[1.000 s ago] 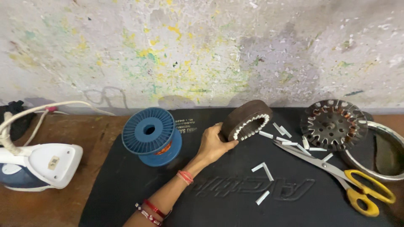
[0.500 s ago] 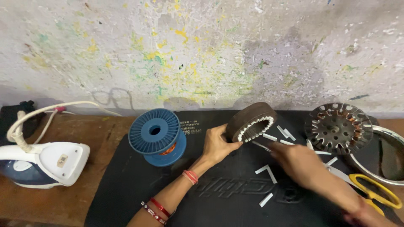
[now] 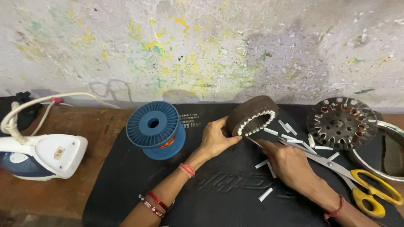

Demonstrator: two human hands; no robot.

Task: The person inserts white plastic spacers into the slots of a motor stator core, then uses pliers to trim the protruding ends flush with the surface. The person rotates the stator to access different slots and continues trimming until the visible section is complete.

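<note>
Item: dark ring core [image 3: 252,117] tilted on black mat [image 3: 126,185], centre of counter; left hand [image 3: 215,138] curled around its rim; right hand [image 3: 286,162] pinching white strip [image 3: 253,142] at slot. Risk: core rolling, strip buckling; scissors [image 3: 357,180] near right wrist

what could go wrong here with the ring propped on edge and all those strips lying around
1. The left hand alone props the dark ring core on its edge; it might roll or tip if the grip slackens.
2. The right hand works a thin piece at the ring's white slot liners; a slip could push liners out of place.
3. The right forearm lies over loose white strips and close to the scissors, so it may scatter strips or brush the blades.
</note>
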